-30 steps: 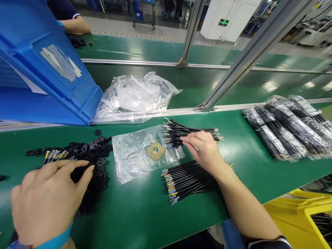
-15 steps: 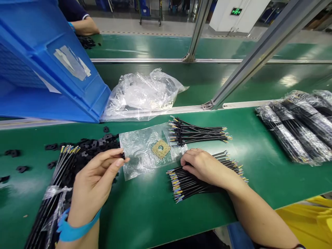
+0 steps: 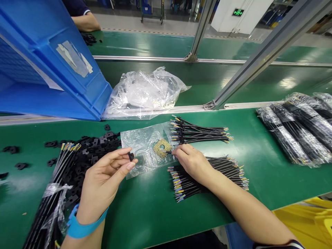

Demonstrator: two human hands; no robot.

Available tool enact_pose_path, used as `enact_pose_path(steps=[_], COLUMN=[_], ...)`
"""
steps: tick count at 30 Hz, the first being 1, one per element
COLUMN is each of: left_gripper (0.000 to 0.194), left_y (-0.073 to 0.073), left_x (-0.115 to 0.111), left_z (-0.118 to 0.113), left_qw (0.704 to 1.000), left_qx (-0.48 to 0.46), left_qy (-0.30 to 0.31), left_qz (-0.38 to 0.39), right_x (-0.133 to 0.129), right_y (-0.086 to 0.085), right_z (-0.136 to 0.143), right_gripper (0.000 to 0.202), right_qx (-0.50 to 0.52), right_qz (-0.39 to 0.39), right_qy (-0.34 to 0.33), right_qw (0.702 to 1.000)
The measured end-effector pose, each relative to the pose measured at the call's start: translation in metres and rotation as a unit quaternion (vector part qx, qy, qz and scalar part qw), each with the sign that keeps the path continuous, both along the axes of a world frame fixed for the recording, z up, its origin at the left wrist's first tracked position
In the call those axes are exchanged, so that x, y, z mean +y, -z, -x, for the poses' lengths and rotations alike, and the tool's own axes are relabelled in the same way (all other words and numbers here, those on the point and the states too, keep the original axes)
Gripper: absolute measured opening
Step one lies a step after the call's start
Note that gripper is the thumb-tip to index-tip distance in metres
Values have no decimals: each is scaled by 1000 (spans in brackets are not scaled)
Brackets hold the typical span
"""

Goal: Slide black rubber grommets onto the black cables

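Observation:
Between the thumb and fingers of my left hand (image 3: 105, 176) is a small black plastic clip (image 3: 131, 156). My right hand (image 3: 193, 160) pinches a short black cable (image 3: 168, 152), whose stripped end points left over a yellowish sponge (image 3: 162, 148) with a central hole. The sponge lies on a clear plastic bag (image 3: 140, 141). Under and beside my right wrist spreads a row of cut black cables (image 3: 189, 183) with coloured wire ends. Behind it lies a smaller bundle of cables (image 3: 202, 133) with black pieces near their left ends. A heap of black clips (image 3: 90, 148) sits left of the bag.
A blue crate (image 3: 77, 69) stands tilted at the back left, beside a crumpled clear bag (image 3: 147, 90). A tied cable bundle (image 3: 49, 200) lies at the left. Wrapped cable packs (image 3: 287, 135) rest at the right. A metal post (image 3: 249, 58) rises behind. Another person's arm (image 3: 86, 22) is across the bench.
My right hand has lifted off the cable row and moved left and up, now with one cable in it. My left hand has shifted right with the clip, which now shows more.

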State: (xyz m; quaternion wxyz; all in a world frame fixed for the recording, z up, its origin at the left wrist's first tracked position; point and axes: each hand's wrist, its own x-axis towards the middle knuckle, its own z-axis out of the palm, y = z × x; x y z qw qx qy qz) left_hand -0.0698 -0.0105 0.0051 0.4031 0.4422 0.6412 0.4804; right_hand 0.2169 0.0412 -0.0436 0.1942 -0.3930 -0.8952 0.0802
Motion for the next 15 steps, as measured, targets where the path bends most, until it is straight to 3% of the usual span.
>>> enact_pose_path(steps=[10, 13, 15], left_gripper=[53, 53, 52], left_y=[5, 7, 9], left_x=[-2, -1, 0], left_z=[1, 1, -1], left_qw=[999, 999, 999], left_qx=[-11, -12, -20], left_qy=[15, 22, 30], left_qz=[27, 32, 31], right_x=[-6, -5, -5], right_y=[-11, -13, -17], right_z=[-2, -4, -4], right_gripper=[25, 32, 38], right_qx=[-115, -84, -4], right_qz=[-93, -96, -87], right_qy=[2, -4, -14], right_qw=[989, 992, 996])
